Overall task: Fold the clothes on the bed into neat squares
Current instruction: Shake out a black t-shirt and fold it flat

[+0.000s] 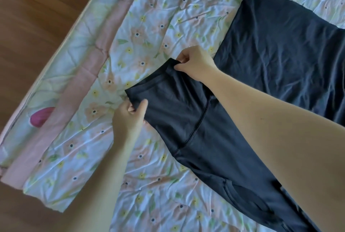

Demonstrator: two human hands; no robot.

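Observation:
A dark navy pair of leggings (186, 112) lies across the floral bed sheet (141, 32), its waistband toward the upper left and the legs running off to the lower right. My left hand (130, 116) pinches the near corner of the waistband between thumb and fingers. My right hand (194, 62) pinches the far corner of the same waistband. A second dark navy garment (283, 45) lies spread flat on the sheet at the upper right, apart from my hands.
The bed's left edge carries a pink band (89, 75) and a tulip print (40, 117). Beyond it lies brown wooden floor (28, 17). Wrinkled bare sheet stretches above and below the leggings.

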